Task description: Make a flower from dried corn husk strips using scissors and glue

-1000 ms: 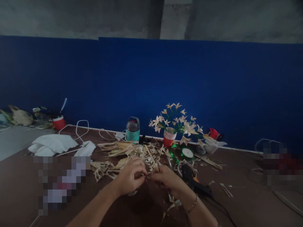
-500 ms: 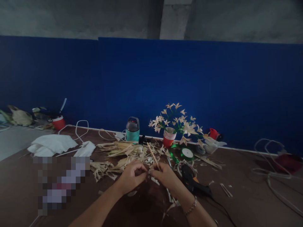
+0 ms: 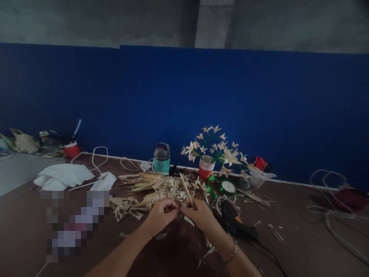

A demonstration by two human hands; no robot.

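My right hand is closed around a thin wooden stick, which slants up and to the left from between the fingers. Close beside it, fingertips nearly meeting, my left hand is pinched; whatever small piece lies between those fingertips is too small to tell. Just beyond both hands spreads a heap of dry corn husks. A black glue gun lies to the right of my right hand, its cord trailing toward the front edge.
Behind the husks stand a teal lidded container and a red paper cup of husk flowers. Green ribbon on a spool lies in front of the cup. White cloth sits left; a white cable loops at right.
My right hand and wrist have shifted slightly to the left, and the stick has tilted a little more upright. My left hand has barely moved.
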